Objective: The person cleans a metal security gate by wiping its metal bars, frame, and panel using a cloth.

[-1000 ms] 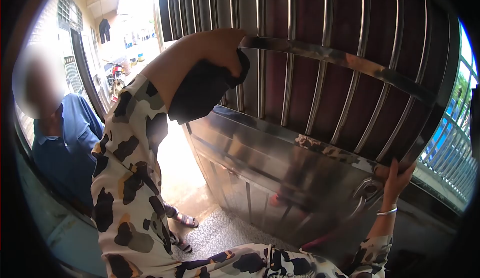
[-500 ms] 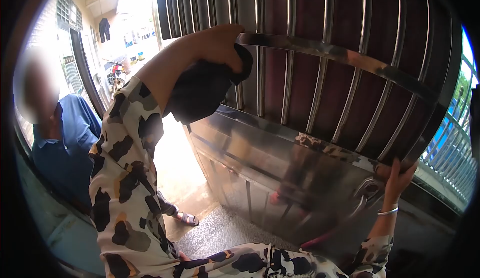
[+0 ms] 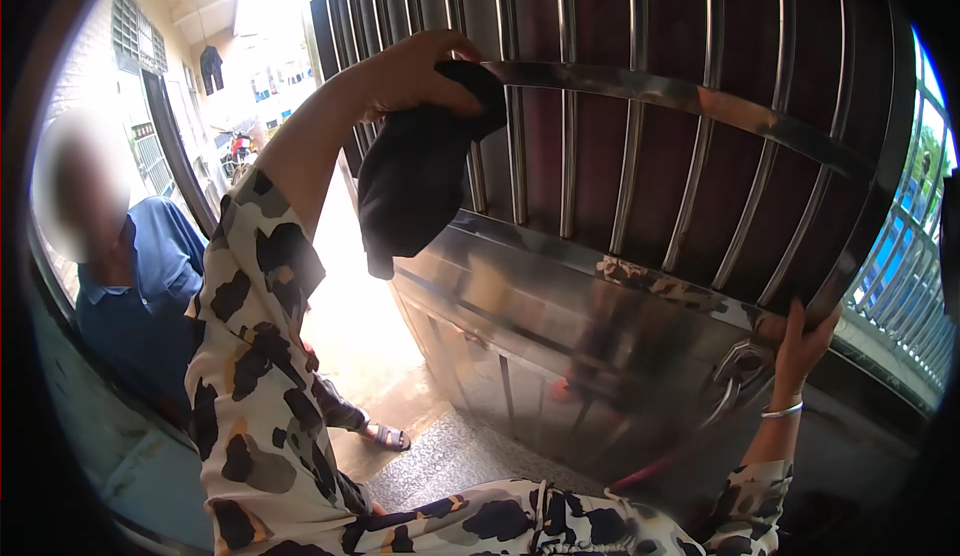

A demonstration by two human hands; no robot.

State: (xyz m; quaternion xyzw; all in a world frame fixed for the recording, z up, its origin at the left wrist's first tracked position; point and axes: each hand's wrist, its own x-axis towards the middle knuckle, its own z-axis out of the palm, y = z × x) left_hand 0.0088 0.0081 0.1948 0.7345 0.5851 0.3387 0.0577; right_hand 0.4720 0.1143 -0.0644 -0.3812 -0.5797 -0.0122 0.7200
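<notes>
A stainless steel barred door (image 3: 570,276) fills the middle and right, with upright bars above a shiny lower panel. My left hand (image 3: 440,71) is closed on a black cloth (image 3: 415,191) and presses it on the flat crossbar (image 3: 640,84). Part of the cloth hangs below the hand. Over at the right, my right hand (image 3: 803,348) grips the door's edge, its thumb pointing up, beside a metal handle (image 3: 742,366). A silvery bangle (image 3: 782,410) circles that wrist.
A person in a blue shirt (image 3: 140,286) is close on my left. A sandalled foot (image 3: 388,437) rests on the floor near the door's lower corner. Outside the opening are a red motorbike (image 3: 240,144) and hanging dark clothes (image 3: 211,69). A railing (image 3: 900,326) stands at the right.
My left hand has slid a little to the left along the crossbar with the cloth, which now hangs longer. My right hand keeps its grip on the door's edge.
</notes>
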